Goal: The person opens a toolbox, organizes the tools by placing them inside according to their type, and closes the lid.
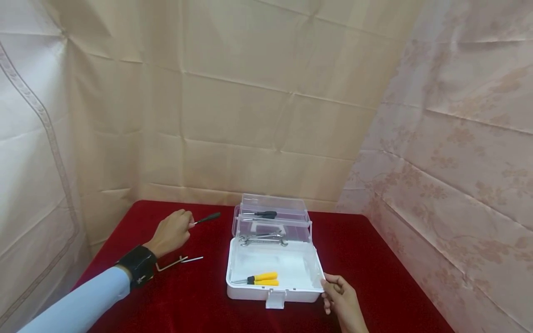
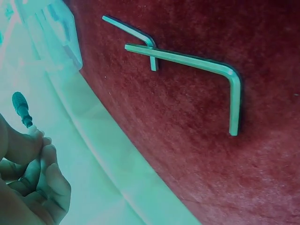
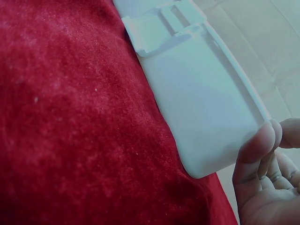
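Observation:
In the head view my left hand (image 1: 172, 230) is raised over the left side of the table. It pinches a screwdriver (image 1: 213, 216) by the metal shaft, its dark handle pointing away to the right; the left wrist view shows that ribbed handle beyond the fingertips. My right hand (image 1: 343, 300) grips the front right corner of a white toolbox (image 1: 250, 292), thumb on the rim in the right wrist view. The toolbox stands open. Yellow-handled screwdrivers (image 1: 265, 276) lie at its front, wrenches (image 1: 264, 240) at its back, and a dark-handled screwdriver (image 1: 266, 214) rests in the clear upper tray.
Two hex keys (image 2: 187, 60) lie crossed on the red tablecloth (image 1: 345, 240) below my left hand. A white latch (image 1: 275, 299) hangs from the toolbox front. The clear lid (image 1: 272, 201) leans back behind it. Fabric curtains (image 1: 250, 115) surround the table.

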Action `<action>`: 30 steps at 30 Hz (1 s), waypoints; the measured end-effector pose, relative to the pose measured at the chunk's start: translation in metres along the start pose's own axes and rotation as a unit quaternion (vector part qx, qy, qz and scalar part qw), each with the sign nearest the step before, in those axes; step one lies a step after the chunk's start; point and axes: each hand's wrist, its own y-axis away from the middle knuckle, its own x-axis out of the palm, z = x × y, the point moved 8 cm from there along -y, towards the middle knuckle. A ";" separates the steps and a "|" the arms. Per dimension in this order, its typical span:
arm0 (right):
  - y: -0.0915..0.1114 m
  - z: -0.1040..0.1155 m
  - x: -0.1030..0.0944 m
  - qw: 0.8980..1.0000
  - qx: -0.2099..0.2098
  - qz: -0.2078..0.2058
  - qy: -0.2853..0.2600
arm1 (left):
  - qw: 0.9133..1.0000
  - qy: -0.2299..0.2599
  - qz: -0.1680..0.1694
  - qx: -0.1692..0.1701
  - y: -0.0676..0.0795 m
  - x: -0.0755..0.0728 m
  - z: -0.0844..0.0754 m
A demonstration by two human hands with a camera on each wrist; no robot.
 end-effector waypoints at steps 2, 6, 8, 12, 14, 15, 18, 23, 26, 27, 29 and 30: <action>0.000 0.000 0.000 1.000 0.000 -0.001 0.006 | 1.000 -0.002 -0.004 0.004 -0.003 0.001 -0.001; -0.001 0.000 0.000 1.000 0.000 0.001 0.008 | 1.000 0.000 -0.012 0.011 -0.009 0.002 -0.007; -0.001 0.000 0.000 1.000 0.000 0.003 0.007 | 1.000 0.000 -0.015 0.013 -0.012 0.002 -0.010; 0.000 -0.001 0.000 1.000 0.000 0.004 0.008 | 1.000 -0.004 -0.013 0.013 -0.015 0.004 -0.014; 0.000 -0.001 0.000 1.000 -0.001 0.004 0.009 | 1.000 -0.005 -0.010 0.012 -0.017 0.004 -0.015; 0.000 -0.001 0.000 1.000 -0.001 0.004 0.008 | 1.000 -0.004 -0.009 0.011 -0.018 0.004 -0.016; 0.000 -0.001 0.000 1.000 -0.001 0.003 0.008 | 1.000 -0.003 -0.010 0.010 -0.021 0.004 -0.018; -0.001 0.000 0.000 1.000 -0.003 0.004 0.007 | 1.000 0.002 -0.018 0.015 -0.025 0.002 -0.022; -0.001 0.000 0.000 1.000 -0.005 0.004 0.002 | 1.000 0.007 -0.022 0.019 -0.026 0.001 -0.026; -0.001 0.000 0.000 1.000 -0.005 0.004 0.002 | 0.999 0.009 -0.024 0.021 -0.027 0.001 -0.027; -0.001 -0.001 0.000 1.000 -0.005 0.004 0.002 | 0.999 0.012 -0.027 0.025 -0.028 0.001 -0.031; -0.001 -0.001 0.000 1.000 -0.005 0.004 0.002 | 0.999 0.014 -0.027 0.026 -0.029 0.001 -0.032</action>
